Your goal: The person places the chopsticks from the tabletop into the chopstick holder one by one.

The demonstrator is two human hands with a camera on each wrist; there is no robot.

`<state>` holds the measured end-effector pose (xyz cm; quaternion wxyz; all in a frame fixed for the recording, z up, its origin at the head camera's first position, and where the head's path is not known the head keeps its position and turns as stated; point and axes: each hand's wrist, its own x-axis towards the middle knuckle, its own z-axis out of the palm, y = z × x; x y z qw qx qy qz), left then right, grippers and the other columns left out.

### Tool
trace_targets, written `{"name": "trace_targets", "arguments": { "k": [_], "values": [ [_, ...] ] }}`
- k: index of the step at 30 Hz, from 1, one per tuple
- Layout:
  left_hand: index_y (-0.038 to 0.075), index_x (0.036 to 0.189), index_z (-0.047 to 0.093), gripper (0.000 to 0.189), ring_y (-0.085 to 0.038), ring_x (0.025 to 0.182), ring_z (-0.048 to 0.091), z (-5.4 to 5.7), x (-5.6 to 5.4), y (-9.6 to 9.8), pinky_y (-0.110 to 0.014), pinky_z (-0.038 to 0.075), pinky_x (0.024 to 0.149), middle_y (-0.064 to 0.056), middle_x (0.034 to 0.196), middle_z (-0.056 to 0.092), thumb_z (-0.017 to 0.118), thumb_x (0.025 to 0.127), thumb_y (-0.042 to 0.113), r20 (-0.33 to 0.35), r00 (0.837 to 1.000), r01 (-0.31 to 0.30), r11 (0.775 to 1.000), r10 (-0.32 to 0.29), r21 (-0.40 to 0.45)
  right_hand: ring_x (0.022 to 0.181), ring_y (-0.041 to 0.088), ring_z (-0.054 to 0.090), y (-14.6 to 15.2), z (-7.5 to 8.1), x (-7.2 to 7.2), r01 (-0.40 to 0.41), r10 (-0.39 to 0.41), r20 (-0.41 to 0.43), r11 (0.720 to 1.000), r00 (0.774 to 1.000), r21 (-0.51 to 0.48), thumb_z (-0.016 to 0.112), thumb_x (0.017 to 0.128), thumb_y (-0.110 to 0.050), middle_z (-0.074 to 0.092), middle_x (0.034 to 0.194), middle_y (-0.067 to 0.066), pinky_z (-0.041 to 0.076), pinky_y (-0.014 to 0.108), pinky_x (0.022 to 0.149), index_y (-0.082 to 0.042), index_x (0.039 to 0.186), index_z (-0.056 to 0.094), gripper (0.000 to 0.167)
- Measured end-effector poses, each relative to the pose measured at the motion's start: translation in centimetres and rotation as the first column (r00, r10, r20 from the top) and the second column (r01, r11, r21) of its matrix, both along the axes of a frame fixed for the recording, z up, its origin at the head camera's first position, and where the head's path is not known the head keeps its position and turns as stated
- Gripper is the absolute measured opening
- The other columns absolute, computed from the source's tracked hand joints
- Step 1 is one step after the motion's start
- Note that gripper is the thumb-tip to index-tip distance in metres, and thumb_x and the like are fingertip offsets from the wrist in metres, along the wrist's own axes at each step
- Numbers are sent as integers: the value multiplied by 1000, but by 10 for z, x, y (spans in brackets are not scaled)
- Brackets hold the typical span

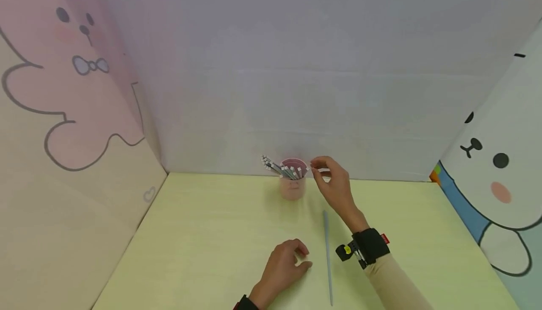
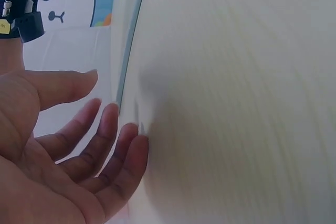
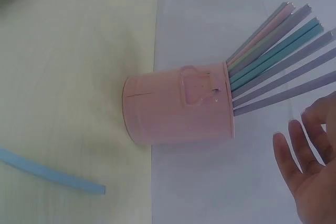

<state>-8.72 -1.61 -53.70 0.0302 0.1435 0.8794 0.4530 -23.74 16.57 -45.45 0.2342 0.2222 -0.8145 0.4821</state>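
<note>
A pink cup (image 1: pixel 292 190) stands near the back of the table, holding several thin coloured sticks (image 3: pixel 278 56) that lean out of its mouth. My right hand (image 1: pixel 336 185) is just right of the cup, thumb and forefinger bent toward each other with a gap, fingertips right at the end of the rightmost stick. In the right wrist view its fingertips run out of frame. A single light-blue stick (image 1: pixel 328 258) lies on the table between my two hands. Left of it, my left hand (image 1: pixel 282 265) is low over the table, fingers loosely curved and holding nothing.
The pale yellow-green table (image 1: pixel 203 239) ends at a light grey back wall (image 1: pixel 271 89). Side panels with cartoon animals stand at left (image 1: pixel 84 112) and right (image 1: pixel 487 183). Black camera straps (image 1: pixel 370 246) wrap the wrists.
</note>
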Motion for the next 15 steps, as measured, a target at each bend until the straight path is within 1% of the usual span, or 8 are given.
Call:
{"name": "trace_targets", "arguments": {
  "k": [4, 6, 8, 11, 13, 15],
  "values": [
    [16, 92, 71, 25, -2, 69, 53, 0, 3, 15, -23, 45, 61, 10, 81, 63, 90, 78, 25, -37, 998, -62, 994, 59, -94, 100, 23, 68, 14, -5, 6, 37, -37, 22, 999, 999, 3, 67, 99, -5, 71, 111, 8, 58, 33, 80, -4, 123, 66, 24],
    [15, 93, 72, 29, -4, 71, 52, 1, 5, 24, -24, 44, 59, 10, 81, 61, 92, 76, 28, -43, 995, -96, 986, 91, -139, 99, 23, 69, 21, -8, 8, 56, -56, 32, 998, 998, 2, 67, 99, -5, 71, 110, 9, 56, 27, 79, -4, 124, 66, 24],
    [15, 96, 71, 35, -8, 73, 51, 1, 7, 33, -24, 42, 57, 8, 82, 58, 93, 74, 32, -53, 993, -118, 975, 110, -188, 99, 23, 69, 28, -11, 10, 74, -74, 36, 997, 997, 3, 67, 99, -5, 72, 110, 10, 55, 23, 79, -4, 124, 66, 25],
    [14, 100, 70, 51, -14, 78, 47, 2, 9, 46, -25, 42, 58, 4, 88, 55, 95, 68, 45, -85, 989, -142, 949, 122, -282, 98, 21, 69, 36, -14, 13, 102, -102, 42, 995, 994, 8, 67, 99, -6, 72, 109, 8, 55, 23, 77, -5, 124, 66, 25],
    [14, 101, 68, 63, -16, 80, 44, 2, 11, 54, -25, 43, 60, 2, 90, 52, 96, 61, 54, -119, 985, -159, 925, 125, -346, 98, 20, 69, 41, -15, 15, 111, -112, 47, 994, 993, 17, 67, 100, -7, 72, 109, 7, 56, 26, 76, -7, 124, 67, 24],
    [14, 101, 67, 72, -18, 82, 42, 1, 12, 59, -25, 44, 64, 1, 92, 50, 97, 54, 59, -153, 981, -173, 902, 121, -396, 97, 19, 69, 46, -17, 18, 121, -122, 53, 992, 991, 27, 67, 100, -8, 72, 109, 5, 56, 27, 75, -8, 123, 67, 24]
  ]
}}
